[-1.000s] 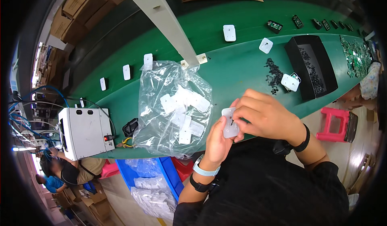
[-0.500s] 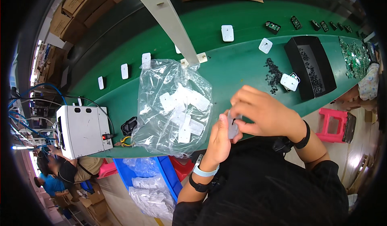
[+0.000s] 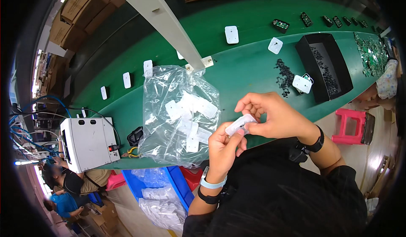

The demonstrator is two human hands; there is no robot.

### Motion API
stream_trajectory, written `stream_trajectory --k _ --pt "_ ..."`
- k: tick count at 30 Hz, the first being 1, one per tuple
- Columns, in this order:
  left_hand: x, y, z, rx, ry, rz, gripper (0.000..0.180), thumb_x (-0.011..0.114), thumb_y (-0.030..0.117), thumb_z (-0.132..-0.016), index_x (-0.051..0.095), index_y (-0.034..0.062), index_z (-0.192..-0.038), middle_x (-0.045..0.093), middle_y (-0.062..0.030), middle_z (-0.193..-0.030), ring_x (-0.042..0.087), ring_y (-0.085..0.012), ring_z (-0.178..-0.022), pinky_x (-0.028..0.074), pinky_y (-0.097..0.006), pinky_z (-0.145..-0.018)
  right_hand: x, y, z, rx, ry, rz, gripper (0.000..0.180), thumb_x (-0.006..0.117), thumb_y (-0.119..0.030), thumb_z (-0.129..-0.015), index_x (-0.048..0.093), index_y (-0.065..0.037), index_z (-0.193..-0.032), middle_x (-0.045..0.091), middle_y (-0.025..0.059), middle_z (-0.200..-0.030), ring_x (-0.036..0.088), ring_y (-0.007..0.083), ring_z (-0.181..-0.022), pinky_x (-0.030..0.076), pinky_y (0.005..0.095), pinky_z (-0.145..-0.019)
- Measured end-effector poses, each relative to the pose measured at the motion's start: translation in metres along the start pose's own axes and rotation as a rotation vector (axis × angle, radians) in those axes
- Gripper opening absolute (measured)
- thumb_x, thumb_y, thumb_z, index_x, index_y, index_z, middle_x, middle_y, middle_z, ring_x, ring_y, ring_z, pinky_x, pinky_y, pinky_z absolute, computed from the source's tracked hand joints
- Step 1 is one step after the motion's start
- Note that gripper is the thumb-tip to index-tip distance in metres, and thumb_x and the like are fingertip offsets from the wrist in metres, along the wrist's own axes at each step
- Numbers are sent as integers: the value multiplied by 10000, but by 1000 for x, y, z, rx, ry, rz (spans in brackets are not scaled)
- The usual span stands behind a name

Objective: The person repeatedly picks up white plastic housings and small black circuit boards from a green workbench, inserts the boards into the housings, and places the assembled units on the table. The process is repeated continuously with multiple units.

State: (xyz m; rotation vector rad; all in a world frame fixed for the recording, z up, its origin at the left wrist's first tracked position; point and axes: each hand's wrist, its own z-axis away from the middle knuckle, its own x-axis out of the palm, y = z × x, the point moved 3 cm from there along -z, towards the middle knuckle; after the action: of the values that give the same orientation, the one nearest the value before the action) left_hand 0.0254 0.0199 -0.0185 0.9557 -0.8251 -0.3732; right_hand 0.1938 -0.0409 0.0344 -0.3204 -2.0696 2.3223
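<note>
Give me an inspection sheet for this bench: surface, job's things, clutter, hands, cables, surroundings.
Surface: green conveyor belt, curved by the lens, crossed by a pale beam.
Job's things: small white plastic part held between both hands; clear plastic bag of similar white parts lying on the belt.
Clutter: white square parts spaced along the belt, black tray, pile of small black pieces, green circuit boards at the far right.
Hands: left hand grips the part from below; right hand pinches it from above.
Cables: blue and black leads by the white box unit.
Surroundings: cardboard boxes, pink stool, blue bin, other people lower left.
</note>
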Motion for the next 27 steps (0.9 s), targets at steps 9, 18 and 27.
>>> stream_trajectory --k 9,18,27 --pt "-12 -3 -7 33 141 -17 69 623 21 -969 653 -40 -966 668 -87 -727 571 -89 -543 409 -220 -466 -60 24 -29 -98 78 117 446 798 -117 -816 591 -15 -1197 661 33 -862 620 86 -752 517 271 -673" --pt "-22 1 -8 46 131 89 147 566 84 -1000 648 -37 -1005 661 -116 -756 609 -161 -612 467 -278 -539 -270 130 -104 208 668 1315 420 760 -170 -803 597 -6 -1154 633 209 -1117 637 402 -1049 523 468 -964" --pt "-26 8 -8 71 76 200 237 532 111 -1039 631 -53 -1181 702 -156 -956 662 -196 -799 517 -324 -683 -182 52 -81 -125 439 396 229 704 -29 -839 662 25 -1058 601 48 -926 593 114 -801 497 278 -690"
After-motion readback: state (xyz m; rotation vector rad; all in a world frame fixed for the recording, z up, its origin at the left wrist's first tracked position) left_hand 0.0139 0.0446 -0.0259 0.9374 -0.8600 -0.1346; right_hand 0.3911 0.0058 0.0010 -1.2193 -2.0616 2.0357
